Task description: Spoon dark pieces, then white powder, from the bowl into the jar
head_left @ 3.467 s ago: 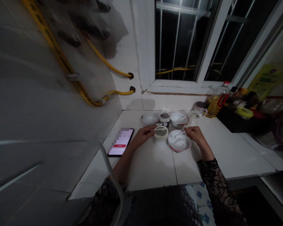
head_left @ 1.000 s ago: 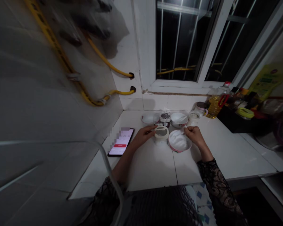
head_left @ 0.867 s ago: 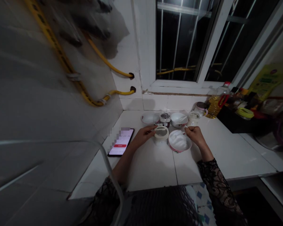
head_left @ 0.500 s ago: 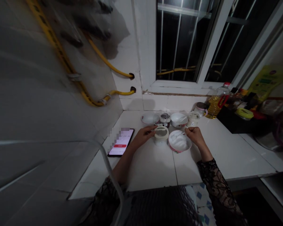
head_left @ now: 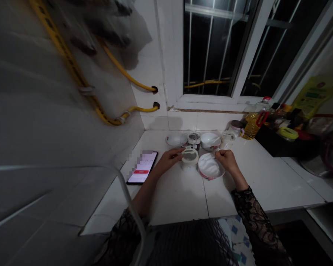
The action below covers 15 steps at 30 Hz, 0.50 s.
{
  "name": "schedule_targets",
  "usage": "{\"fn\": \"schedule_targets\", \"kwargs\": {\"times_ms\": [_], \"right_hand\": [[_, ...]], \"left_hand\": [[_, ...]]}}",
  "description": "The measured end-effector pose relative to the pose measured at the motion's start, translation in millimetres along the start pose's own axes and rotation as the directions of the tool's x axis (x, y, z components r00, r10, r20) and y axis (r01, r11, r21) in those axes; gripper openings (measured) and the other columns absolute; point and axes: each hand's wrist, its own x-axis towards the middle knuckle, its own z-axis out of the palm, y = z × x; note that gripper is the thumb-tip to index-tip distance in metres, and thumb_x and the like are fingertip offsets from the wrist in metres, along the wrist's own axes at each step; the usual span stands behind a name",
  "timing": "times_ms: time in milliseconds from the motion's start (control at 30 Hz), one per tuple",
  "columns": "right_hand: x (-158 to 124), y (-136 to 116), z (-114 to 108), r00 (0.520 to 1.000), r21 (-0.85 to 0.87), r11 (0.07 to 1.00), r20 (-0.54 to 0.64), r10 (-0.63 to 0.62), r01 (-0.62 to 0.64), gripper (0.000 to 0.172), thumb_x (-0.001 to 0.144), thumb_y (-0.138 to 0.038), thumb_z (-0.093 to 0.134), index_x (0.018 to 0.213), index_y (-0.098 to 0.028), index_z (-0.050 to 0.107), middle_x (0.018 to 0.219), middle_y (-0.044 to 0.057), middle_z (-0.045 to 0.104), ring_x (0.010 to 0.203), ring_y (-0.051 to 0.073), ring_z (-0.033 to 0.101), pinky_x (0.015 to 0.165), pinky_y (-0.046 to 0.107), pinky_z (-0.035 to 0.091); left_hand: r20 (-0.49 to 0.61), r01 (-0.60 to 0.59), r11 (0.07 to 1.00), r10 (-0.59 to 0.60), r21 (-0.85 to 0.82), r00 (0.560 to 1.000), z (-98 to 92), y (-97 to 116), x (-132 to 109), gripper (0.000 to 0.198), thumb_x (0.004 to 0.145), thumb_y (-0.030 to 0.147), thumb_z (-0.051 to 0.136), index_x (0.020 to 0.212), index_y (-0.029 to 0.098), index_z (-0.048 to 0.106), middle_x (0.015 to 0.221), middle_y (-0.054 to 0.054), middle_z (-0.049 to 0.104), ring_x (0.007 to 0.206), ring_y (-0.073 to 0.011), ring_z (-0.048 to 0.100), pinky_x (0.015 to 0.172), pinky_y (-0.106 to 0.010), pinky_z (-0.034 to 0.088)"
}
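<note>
My left hand [head_left: 170, 160] is at the left side of a cream-rimmed jar [head_left: 189, 158], its fingertips at the jar's rim. They seem to hold a thin clear piece, too faint to make out. My right hand [head_left: 226, 159] is closed at the upper right rim of a white bowl [head_left: 211, 170] with a pink pattern and white contents. The fingers pinch something small, perhaps a spoon handle, that reaches into the bowl. Behind stand a shallow dish [head_left: 175, 139], a dark-labelled jar [head_left: 194, 139], a second bowl [head_left: 210, 141] with a white spoon, and another jar [head_left: 227, 139].
A lit phone [head_left: 142, 168] lies left of my left forearm. A lidded mug [head_left: 235, 128], an oil bottle [head_left: 252, 123] and a black tray [head_left: 272, 142] with condiments are at the back right. A pale curved tube [head_left: 127, 195] crosses the view at the lower left.
My right hand has moved slightly left along the bowl's rim, still pinched. The bowl has shifted a little to the left. My left hand has barely moved.
</note>
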Motion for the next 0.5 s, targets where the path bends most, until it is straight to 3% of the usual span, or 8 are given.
{"fn": "schedule_targets", "kwargs": {"times_ms": [200, 367, 500], "right_hand": [[1.2, -2.1, -9.0, 0.997, 0.105, 0.993, 0.053, 0.054, -0.060, 0.036, 0.066, -0.046, 0.052, 0.041, -0.022, 0.041, 0.039, -0.005, 0.033, 0.040, 0.007, 0.027, 0.040, 0.024, 0.020], [0.9, -11.5, -11.0, 0.996, 0.187, 0.978, -0.003, 0.091, -0.089, 0.040, 0.067, -0.049, 0.055, 0.041, -0.023, 0.039, 0.037, -0.005, 0.033, 0.038, 0.007, 0.026, 0.040, 0.024, 0.020], [-6.6, -29.6, 1.1, 0.989, 0.166, 0.981, -0.128, -0.077, 0.098, 0.044, 0.080, -0.048, 0.051, 0.046, -0.023, 0.040, 0.041, -0.005, 0.036, 0.041, 0.008, 0.029, 0.043, 0.025, 0.025]], "left_hand": [[0.006, 0.007, 1.000, -0.007, 0.009, 1.000, -1.3, 0.0, 0.4, 0.047, 0.081, 0.045, 0.065, 0.117, 0.017, 0.071, 0.118, -0.011, 0.071, 0.082, -0.0189, 0.068, 0.067, -0.027, 0.054], [-0.002, 0.006, 1.000, -0.006, 0.011, 1.000, -0.3, -0.9, 1.4, 0.048, 0.080, 0.046, 0.065, 0.118, 0.016, 0.071, 0.117, -0.011, 0.072, 0.081, -0.0194, 0.068, 0.068, -0.028, 0.054], [0.003, -0.001, 1.000, 0.001, 0.010, 1.000, -0.5, -1.6, 1.9, 0.048, 0.081, 0.047, 0.064, 0.117, 0.016, 0.071, 0.117, -0.012, 0.071, 0.083, -0.0197, 0.068, 0.069, -0.028, 0.054]]}}
